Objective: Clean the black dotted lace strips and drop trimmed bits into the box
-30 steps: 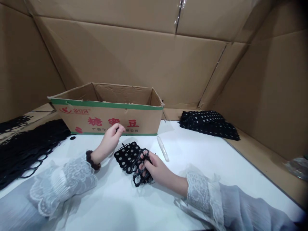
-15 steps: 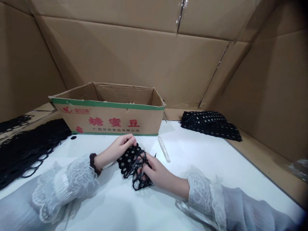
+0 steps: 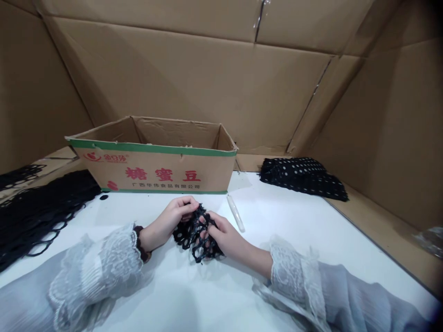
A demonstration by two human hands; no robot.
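A piece of black fabric with round holes (image 3: 202,240) is bunched between my two hands, over the white table. My left hand (image 3: 173,219) pinches its upper left edge between thumb and fingers. On the right, my right hand (image 3: 223,233) is closed on the crumpled, net-like part, and its fingertips show through the holes. Pale dots show on the fabric's left portion. Just beyond my right hand lies a slim whitish cutter-like tool (image 3: 236,213), untouched.
Behind my hands stands an open cardboard box (image 3: 180,161) with a green rim. Black holed strips (image 3: 44,212) lie at the left. A stack of dotted black fabric (image 3: 301,177) rests at the back right. Cardboard walls (image 3: 194,78) surround the white table (image 3: 173,295).
My left hand has shifted slightly right, toward my right hand, and now pinches the fabric's upper edge. The fabric is more bunched and its lower edge has risen a little.
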